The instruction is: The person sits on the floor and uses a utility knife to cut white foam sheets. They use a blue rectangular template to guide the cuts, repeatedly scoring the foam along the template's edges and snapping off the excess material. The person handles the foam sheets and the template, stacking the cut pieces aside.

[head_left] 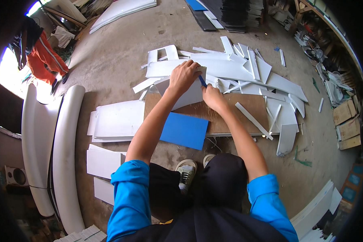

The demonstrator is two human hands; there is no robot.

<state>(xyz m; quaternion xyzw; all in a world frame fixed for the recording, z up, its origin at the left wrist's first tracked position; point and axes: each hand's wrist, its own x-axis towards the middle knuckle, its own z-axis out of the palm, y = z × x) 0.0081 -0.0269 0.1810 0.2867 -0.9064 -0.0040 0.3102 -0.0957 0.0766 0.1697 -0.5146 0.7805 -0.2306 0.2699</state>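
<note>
My left hand (184, 76) is closed on the upper edge of a white foam-board sheet (188, 99), which tilts up above a brown wooden board (240, 109). Close beside it, my right hand (213, 97) grips a slim blue utility knife (202, 81) at the sheet's right edge. The knife's blade cannot be made out. A blue rectangular sheet (184, 131) lies nearer to me, overlapping the front of the wooden board. White offcut strips (254, 120) rest on the board's right side.
Beyond my hands lies a heap of white offcuts (238, 69). Stacked white sheets (119, 121) sit left of the board, with smaller white pieces (105, 162) nearer. Big white rolls (68, 153) stand far left. At upper left is a person in orange trousers (46, 58).
</note>
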